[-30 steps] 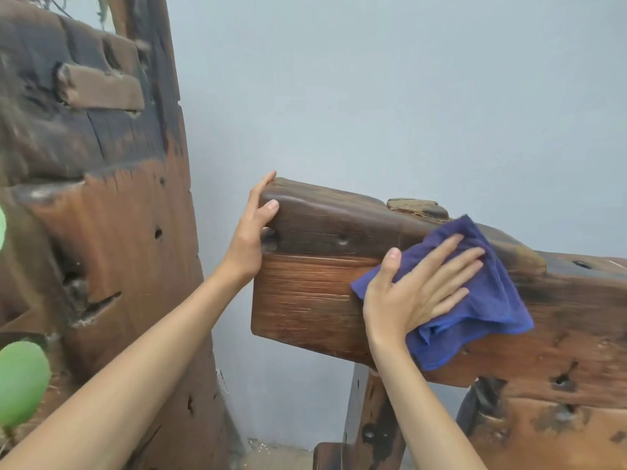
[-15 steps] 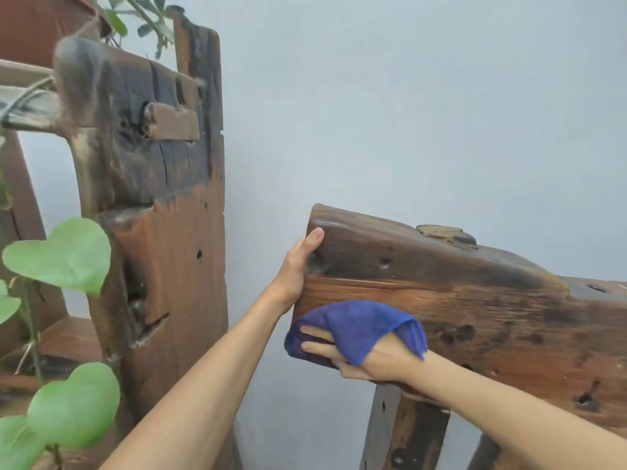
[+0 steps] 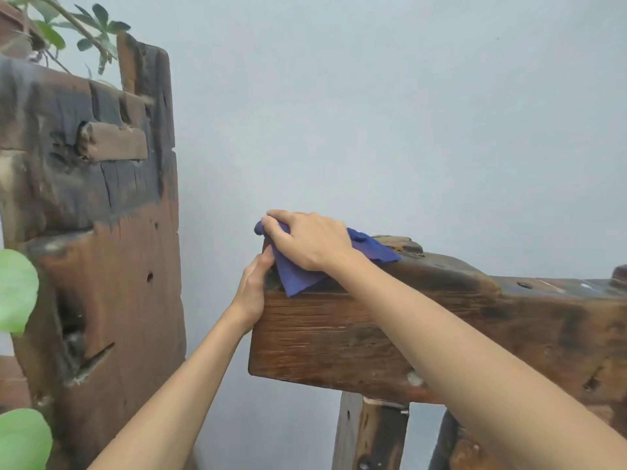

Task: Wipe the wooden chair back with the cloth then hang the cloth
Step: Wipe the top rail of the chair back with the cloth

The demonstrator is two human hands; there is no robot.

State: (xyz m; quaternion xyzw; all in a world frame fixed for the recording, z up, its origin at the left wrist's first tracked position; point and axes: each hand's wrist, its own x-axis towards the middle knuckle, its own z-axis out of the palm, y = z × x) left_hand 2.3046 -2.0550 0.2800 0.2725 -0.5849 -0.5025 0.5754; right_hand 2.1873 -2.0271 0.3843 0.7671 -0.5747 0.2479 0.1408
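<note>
The wooden chair back [image 3: 339,337] is a thick, dark, weathered plank that runs from the middle of the view to the right edge. A blue cloth [image 3: 298,276] lies over its top left corner. My right hand [image 3: 308,240] presses flat on the cloth from above, fingers wrapped over the plank's top edge. My left hand [image 3: 252,288] grips the plank's left end just below the cloth, thumb touching the cloth's edge. Most of the cloth is hidden under my right hand.
A tall rough wooden post [image 3: 112,252] stands at the left, close to the chair back's end. Green leaves [image 3: 15,290] hang at the left edge. A pale grey wall [image 3: 373,113] lies behind. Chair uprights [image 3: 369,435] show below the plank.
My right hand has carried the cloth from the plank's lower left front face up onto its top left corner. My left hand has stayed on the plank's left end.
</note>
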